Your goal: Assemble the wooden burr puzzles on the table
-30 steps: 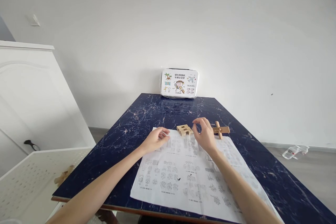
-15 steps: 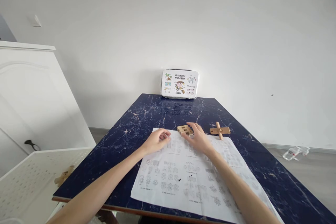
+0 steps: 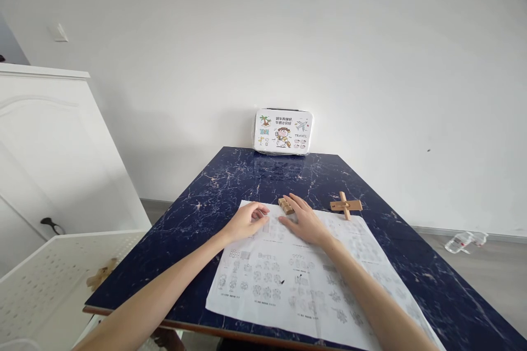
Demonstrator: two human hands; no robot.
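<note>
A white instruction sheet (image 3: 288,279) printed with small diagrams lies on the dark blue marble table (image 3: 214,186). My left hand (image 3: 246,221) rests on the sheet's far left corner with its fingers loosely curled, and nothing shows in them. My right hand (image 3: 303,221) lies flat, palm down, over a stack of wooden puzzle pieces (image 3: 285,205) at the sheet's far edge, fingers stretched out and covering most of the stack. A wooden cross-shaped assembly (image 3: 345,205) stands on the table to the right of that hand, apart from it.
A white illustrated case (image 3: 282,131) leans against the wall at the table's far end. A white cabinet (image 3: 45,142) and a white perforated tray (image 3: 49,279) holding a wooden piece (image 3: 100,275) are at left. A plastic bottle (image 3: 465,241) lies on the floor at right.
My right hand came down from a raised pinch beside the wooden pieces, moved left, and now lies flat on them. My left hand has stayed in place.
</note>
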